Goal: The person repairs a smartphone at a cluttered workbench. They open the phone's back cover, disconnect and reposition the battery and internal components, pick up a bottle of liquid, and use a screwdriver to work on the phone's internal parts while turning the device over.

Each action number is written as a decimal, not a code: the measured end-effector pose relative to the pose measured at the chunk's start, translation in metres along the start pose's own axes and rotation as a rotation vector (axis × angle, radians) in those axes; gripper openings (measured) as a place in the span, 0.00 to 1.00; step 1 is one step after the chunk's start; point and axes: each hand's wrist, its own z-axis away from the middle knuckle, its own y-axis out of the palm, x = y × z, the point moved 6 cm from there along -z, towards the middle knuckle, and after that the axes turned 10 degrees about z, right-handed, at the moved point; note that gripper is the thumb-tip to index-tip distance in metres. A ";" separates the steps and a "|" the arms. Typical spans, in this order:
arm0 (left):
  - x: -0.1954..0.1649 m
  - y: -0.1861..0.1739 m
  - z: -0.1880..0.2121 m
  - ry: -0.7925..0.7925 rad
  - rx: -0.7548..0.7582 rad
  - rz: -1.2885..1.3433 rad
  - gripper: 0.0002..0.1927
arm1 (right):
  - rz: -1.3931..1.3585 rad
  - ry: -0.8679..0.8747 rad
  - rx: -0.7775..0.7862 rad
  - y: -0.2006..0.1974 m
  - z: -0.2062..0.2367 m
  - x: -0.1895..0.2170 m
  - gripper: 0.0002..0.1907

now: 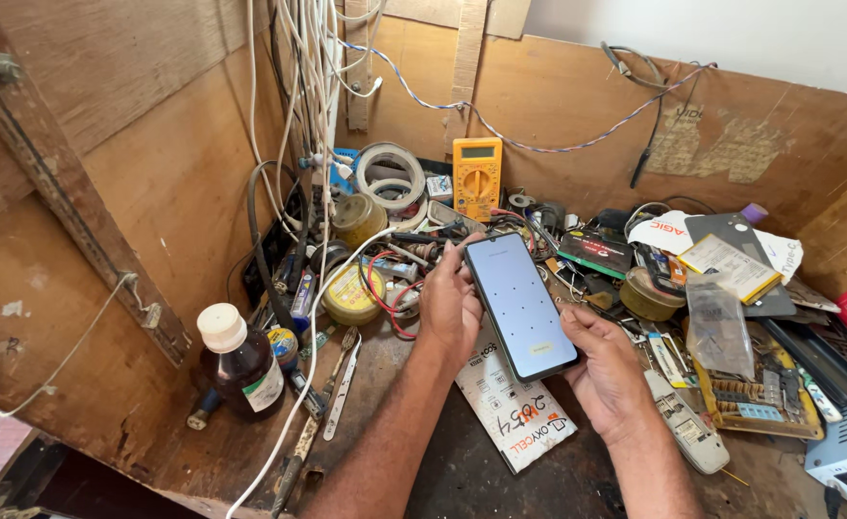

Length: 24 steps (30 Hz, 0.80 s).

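Observation:
Both hands hold a black smartphone [521, 303] over a cluttered wooden workbench. Its lit screen shows a grid of dots on a blue-grey background. My left hand [449, 306] grips the phone's left edge, fingers curled up to its top corner. Cupping the lower right corner is my right hand [606, 370], thumb resting along that edge. A white paper packet [519, 415] with handwriting lies on the bench just under the phone.
A yellow multimeter [477, 176] stands at the back beside tape rolls [392, 176]. A brown bottle with a white cap [242, 363] sits at the left, tweezers [340, 389] near it. White cables [308, 115] hang down. Circuit boards, tins and a white remote [687, 430] crowd the right.

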 end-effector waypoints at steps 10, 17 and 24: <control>-0.004 -0.004 0.006 0.099 -0.005 -0.189 0.19 | 0.053 -0.076 -0.019 -0.002 0.000 0.003 0.16; -0.009 0.012 0.019 0.098 -0.035 -0.187 0.19 | 0.152 -0.176 -0.077 -0.001 0.003 0.006 0.18; -0.012 0.011 0.021 0.163 -0.054 -0.322 0.18 | 0.150 -0.228 -0.042 0.001 0.003 0.005 0.19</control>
